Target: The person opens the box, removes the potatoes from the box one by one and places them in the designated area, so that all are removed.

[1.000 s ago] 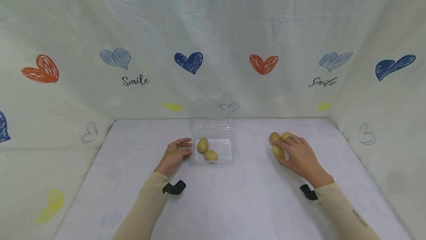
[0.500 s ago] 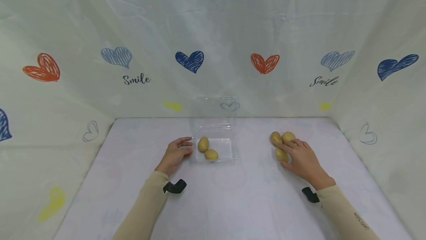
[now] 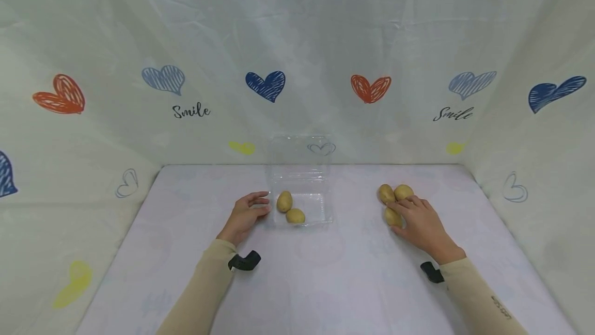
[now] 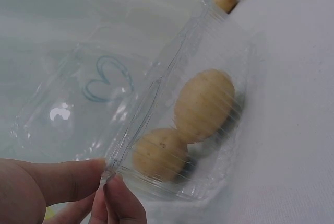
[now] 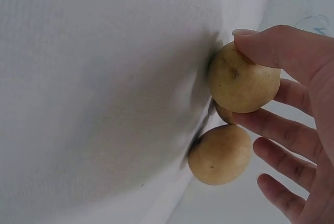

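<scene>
In the head view, a clear plastic clamshell box [image 3: 315, 207] stands with its lid [image 3: 297, 157] raised against the back wall. Two potatoes [image 3: 284, 201] lie at the left of its base. My left hand [image 3: 244, 215] is at the box's left side; the left wrist view shows thumb and fingers pinching its rim [image 4: 110, 173]. Over to the right, my right hand [image 3: 424, 224] holds a potato [image 5: 242, 78] between thumb and fingers, low at the tabletop. Just behind it lie two more potatoes, one on the left [image 3: 386, 193] and one on the right [image 3: 403, 192].
A white cloth covers the table [image 3: 297, 283]. Pale sheeting [image 3: 316, 25] printed with hearts and "Smile" hangs behind and at both sides. Black wrist mounts [image 3: 245, 261] sit on both sleeves.
My right hand has shifted its potato slightly toward me, away from the other two. The left hand keeps its place at the box. The whole view has drifted a little.
</scene>
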